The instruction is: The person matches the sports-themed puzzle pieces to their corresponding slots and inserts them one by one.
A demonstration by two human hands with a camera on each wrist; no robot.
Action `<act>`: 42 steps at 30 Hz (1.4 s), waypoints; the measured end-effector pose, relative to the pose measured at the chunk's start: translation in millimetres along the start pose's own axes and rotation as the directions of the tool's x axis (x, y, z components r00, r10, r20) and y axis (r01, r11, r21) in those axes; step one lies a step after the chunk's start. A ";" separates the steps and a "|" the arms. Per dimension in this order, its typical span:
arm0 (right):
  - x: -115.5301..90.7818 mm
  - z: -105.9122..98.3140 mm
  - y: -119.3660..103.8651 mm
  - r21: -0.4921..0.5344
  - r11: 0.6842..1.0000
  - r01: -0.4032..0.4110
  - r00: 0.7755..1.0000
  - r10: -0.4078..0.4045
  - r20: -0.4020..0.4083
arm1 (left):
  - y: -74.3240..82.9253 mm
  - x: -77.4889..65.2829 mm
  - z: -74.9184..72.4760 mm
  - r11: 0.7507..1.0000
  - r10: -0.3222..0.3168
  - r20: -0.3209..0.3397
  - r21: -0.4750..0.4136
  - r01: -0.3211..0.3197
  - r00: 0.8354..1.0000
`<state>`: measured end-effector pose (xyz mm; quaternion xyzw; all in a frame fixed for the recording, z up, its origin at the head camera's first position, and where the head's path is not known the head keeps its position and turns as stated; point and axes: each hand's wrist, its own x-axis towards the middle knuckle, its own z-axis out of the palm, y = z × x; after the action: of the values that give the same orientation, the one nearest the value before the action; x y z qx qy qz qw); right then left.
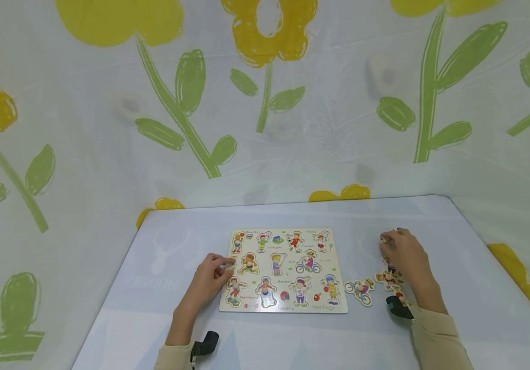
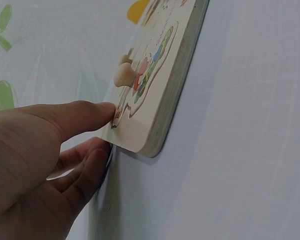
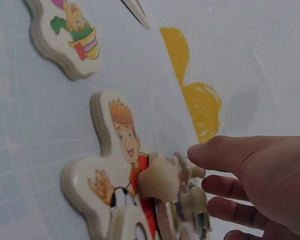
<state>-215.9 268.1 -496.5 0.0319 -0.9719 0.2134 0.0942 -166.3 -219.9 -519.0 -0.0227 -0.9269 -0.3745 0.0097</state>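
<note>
A wooden knob puzzle board (image 1: 288,307) with sports figures lies on the table, seen in the head view. My left hand (image 1: 208,280) rests at its left edge. In the left wrist view the thumb (image 2: 107,112) touches the board's face near a knobbed figure, and the other fingers are beside the edge. On the right, my right hand (image 1: 403,254) is over a cluster of loose puzzle pieces (image 1: 389,277). Its thumb and fingertips are close around a knob (image 3: 199,172) in the right wrist view; whether they pinch it is unclear. A red-shirted footballer piece (image 3: 122,130) lies beside them.
A cyclist piece (image 1: 360,291) lies just right of the board. Another piece with a green-clad figure (image 3: 77,35) appears in the right wrist view. The white table (image 1: 265,341) ends at a flower-print curtain (image 1: 320,149) behind and beside it.
</note>
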 end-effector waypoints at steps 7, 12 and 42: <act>-0.3 3.6 2.9 0.003 1.000 -0.026 1.000 0.026 -0.016 | 0.4 -0.5 0.0 1.000 0.007 -0.002 -0.012 -0.007 1.000; 0.2 7.0 2.7 -0.004 0.998 -0.070 0.997 0.070 -0.029 | 0.4 -0.5 0.8 1.000 0.010 -0.002 -0.020 -0.010 1.000; -0.5 7.7 -3.9 0.019 0.997 -0.081 0.994 0.082 -0.076 | -1.4 -1.0 1.8 1.000 0.013 -0.014 -0.008 -0.013 1.000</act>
<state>-216.3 261.4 -501.9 -0.0154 -0.9664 0.2257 0.1223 -165.4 -219.7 -521.3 -0.0261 -0.9251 -0.3784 0.0184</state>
